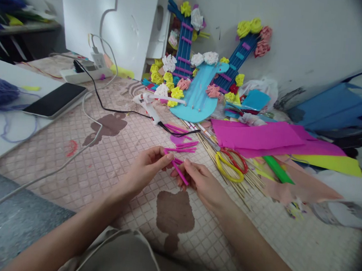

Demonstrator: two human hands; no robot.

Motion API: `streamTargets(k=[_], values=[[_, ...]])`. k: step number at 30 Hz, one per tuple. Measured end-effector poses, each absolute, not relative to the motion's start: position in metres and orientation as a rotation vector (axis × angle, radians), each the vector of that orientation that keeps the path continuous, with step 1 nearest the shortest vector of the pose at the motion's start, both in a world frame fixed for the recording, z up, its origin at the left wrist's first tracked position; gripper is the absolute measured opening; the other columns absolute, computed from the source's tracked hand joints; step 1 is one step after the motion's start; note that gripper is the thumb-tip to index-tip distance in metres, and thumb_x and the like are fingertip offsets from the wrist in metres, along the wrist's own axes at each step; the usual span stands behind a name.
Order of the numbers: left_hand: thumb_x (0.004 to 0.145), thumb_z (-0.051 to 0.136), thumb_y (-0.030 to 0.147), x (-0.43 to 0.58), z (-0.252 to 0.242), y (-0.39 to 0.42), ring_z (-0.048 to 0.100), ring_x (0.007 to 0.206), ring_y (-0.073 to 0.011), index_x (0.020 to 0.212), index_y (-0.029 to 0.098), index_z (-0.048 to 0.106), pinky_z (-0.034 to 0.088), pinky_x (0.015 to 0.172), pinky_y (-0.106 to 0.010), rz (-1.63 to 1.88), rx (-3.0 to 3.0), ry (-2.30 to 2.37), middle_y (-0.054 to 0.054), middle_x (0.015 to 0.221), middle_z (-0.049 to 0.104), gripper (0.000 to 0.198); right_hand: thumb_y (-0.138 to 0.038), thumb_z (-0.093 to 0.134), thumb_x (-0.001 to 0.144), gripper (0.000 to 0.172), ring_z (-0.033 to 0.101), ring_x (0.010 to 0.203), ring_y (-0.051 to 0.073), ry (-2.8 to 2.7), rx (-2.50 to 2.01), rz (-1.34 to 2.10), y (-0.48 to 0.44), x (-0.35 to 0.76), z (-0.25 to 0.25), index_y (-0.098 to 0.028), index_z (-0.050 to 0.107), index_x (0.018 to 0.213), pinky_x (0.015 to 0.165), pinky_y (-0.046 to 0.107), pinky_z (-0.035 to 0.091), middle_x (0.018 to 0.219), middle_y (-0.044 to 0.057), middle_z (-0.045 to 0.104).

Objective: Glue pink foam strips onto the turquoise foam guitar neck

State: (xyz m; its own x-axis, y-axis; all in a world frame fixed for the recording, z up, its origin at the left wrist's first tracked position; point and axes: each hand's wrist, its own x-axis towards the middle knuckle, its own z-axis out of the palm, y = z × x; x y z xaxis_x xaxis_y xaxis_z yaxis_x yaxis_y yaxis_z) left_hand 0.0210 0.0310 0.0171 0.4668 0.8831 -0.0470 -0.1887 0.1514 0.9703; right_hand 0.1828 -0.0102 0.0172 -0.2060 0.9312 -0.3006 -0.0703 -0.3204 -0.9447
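Left hand (pixel 147 168) and right hand (pixel 201 182) pinch one thin magenta foam strip (pixel 181 173), apparently near its ends; a light, even fingertip grip should keep it unkinked.

Two forearms (pixel 94 224) show bare along all the length in view, with no sleeve over them. The left hand (pixel 148 166) and the right hand (pixel 202 182) are bare too, with slim fingers (pixel 162 162). Low in the middle lies loose khaki-grey cloth (pixel 123 255), the person's garment, plain and softly creased
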Motion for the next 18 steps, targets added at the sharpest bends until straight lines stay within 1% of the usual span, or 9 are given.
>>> streamTargets(k=[4, 7, 9, 11, 13, 15, 18], values=[[0.087, 0.057, 0.028, 0.022, 0.019, 0.029, 0.056, 0.060, -0.0098, 0.072, 0.014, 0.054, 0.042, 0.060, -0.022, 0.846, 1.181, 0.697, 0.001, 0.063, 0.060, 0.020, -0.051, 0.054, 0.085, 0.038, 0.049, 0.054, 0.009, -1.136, -1.269, 1.621, -0.008, 0.179, 0.014, -0.016, 0.064, 0.076, 0.050, 0.022, 0.038, 0.064, -0.001, 0.056], [0.084, 0.060, 0.030, 0.022, 0.016, 0.030, 0.054, 0.061, -0.0096, 0.072, 0.014, 0.054, 0.041, 0.060, -0.022, 0.873, 1.189, 0.781, 0.001, 0.064, 0.061, 0.020, -0.045, 0.064, 0.080, 0.030, 0.047, 0.055, 0.008, -1.235, -1.265, 1.589, -0.008, 0.180, 0.014, -0.016, 0.061, 0.075, 0.052, 0.022, 0.038, 0.063, -0.003, 0.052], [0.082, 0.062, 0.031, 0.021, 0.014, 0.031, 0.053, 0.062, -0.0092, 0.072, 0.014, 0.055, 0.040, 0.060, -0.022, 0.904, 1.184, 0.844, 0.001, 0.066, 0.060, 0.021, -0.044, 0.067, 0.078, 0.029, 0.047, 0.056, 0.008, -1.283, -1.255, 1.586, -0.009, 0.182, 0.014, -0.017, 0.060, 0.075, 0.054, 0.022, 0.038, 0.063, -0.004, 0.051], [0.082, 0.062, 0.032, 0.020, 0.014, 0.032, 0.052, 0.062, -0.0088, 0.072, 0.014, 0.054, 0.040, 0.060, -0.021, 0.915, 1.172, 0.864, 0.001, 0.066, 0.059, 0.022, -0.050, 0.060, 0.082, 0.034, 0.048, 0.056, 0.009, -1.255, -1.242, 1.605, -0.010, 0.185, 0.013, -0.017, 0.061, 0.078, 0.054, 0.023, 0.039, 0.064, -0.003, 0.054], [0.082, 0.062, 0.033, 0.020, 0.013, 0.033, 0.050, 0.061, -0.0080, 0.071, 0.014, 0.054, 0.039, 0.060, -0.020, 0.922, 1.166, 0.865, 0.002, 0.064, 0.057, 0.024, -0.058, 0.046, 0.087, 0.046, 0.051, 0.055, 0.010, -1.166, -1.247, 1.622, -0.011, 0.187, 0.012, -0.016, 0.064, 0.081, 0.053, 0.023, 0.039, 0.064, 0.000, 0.058], [0.082, 0.062, 0.034, 0.019, 0.013, 0.034, 0.047, 0.059, -0.0072, 0.069, 0.014, 0.054, 0.037, 0.058, -0.020, 0.941, 1.162, 0.877, 0.003, 0.062, 0.055, 0.025, -0.064, 0.038, 0.087, 0.057, 0.051, 0.053, 0.010, -1.098, -1.270, 1.634, -0.011, 0.189, 0.011, -0.015, 0.066, 0.081, 0.049, 0.023, 0.038, 0.062, 0.001, 0.058], [0.082, 0.062, 0.035, 0.020, 0.012, 0.035, 0.046, 0.059, -0.0072, 0.070, 0.014, 0.055, 0.035, 0.057, -0.020, 0.949, 1.160, 0.892, 0.003, 0.062, 0.055, 0.026, -0.068, 0.036, 0.085, 0.063, 0.049, 0.048, 0.009, -1.091, -1.305, 1.651, -0.010, 0.189, 0.013, -0.014, 0.067, 0.076, 0.044, 0.022, 0.035, 0.059, 0.001, 0.057]])
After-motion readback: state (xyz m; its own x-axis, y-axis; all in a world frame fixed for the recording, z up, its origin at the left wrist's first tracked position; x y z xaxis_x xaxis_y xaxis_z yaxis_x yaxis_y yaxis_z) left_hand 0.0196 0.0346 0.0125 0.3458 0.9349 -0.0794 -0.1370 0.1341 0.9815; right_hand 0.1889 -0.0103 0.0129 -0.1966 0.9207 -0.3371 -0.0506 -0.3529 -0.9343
